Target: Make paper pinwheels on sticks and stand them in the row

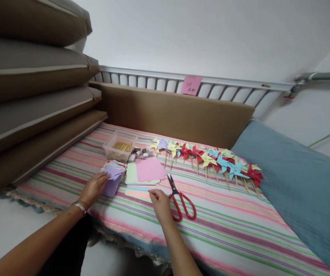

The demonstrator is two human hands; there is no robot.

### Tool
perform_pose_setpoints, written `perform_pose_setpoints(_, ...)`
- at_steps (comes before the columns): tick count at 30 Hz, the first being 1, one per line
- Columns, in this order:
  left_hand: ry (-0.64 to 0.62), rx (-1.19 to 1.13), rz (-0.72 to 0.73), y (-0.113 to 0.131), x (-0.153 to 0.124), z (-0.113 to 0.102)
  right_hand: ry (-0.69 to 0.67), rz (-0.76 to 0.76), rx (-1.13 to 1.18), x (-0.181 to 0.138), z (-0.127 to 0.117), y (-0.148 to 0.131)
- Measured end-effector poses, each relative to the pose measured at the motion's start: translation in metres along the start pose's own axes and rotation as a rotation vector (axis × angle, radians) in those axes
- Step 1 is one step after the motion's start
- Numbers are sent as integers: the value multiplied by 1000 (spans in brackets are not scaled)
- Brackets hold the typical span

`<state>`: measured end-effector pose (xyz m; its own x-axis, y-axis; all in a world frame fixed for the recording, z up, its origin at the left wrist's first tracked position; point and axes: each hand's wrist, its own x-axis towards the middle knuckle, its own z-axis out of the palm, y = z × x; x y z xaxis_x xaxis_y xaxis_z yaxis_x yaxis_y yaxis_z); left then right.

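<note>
My left hand (94,187), with a silver bracelet at the wrist, is closed at the edge of a stack of cut purple paper squares (112,186). More coloured sheets show beneath the purple. To the right lies a pile of square paper sheets, with a pink sheet (151,170) above pale green paper (130,174). My right hand (160,205) is at the front right edge of this pile, thumb and fingers pinched together. What they hold, if anything, is too small to make out. Red-handled scissors (180,199) lie just right of that hand, blades pointing away.
Behind the papers stand a clear plastic box (118,155) of thin wooden sticks and several small boxes (138,152). Finished paper pinwheels (207,159) lie in a row on the striped cloth (225,220). Stacked cushions (38,80) rise at left; a brown board (167,111) stands behind.
</note>
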<state>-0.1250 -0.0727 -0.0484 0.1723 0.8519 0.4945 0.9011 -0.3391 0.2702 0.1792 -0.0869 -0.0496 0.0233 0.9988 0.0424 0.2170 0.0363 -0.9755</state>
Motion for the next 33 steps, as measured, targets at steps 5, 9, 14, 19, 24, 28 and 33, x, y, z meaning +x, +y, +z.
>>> perform_pose_setpoints(5,163,39,88,57,-5,-7,-202,217,271,-12,13,-18)
perform_pose_setpoints(9,174,-3,224,103,-14,-3,-320,408,693,-21,25,-23)
perform_pose_setpoints(14,128,-289,95,124,-26,7,-194,393,823,-22,27,-16)
perform_pose_setpoints(19,61,-1253,-836,134,-30,6,-126,363,820,-20,17,-14)
perform_pose_setpoints(24,-162,-1792,-959,154,-26,-1,-138,318,689,-35,20,-19)
perform_pose_setpoints(28,-115,-1702,-961,171,-22,-2,-132,250,455,-49,21,-23)
perform_pose_setpoints(33,49,-1667,-1076,167,-23,-5,95,103,-2,-42,-30,-17)
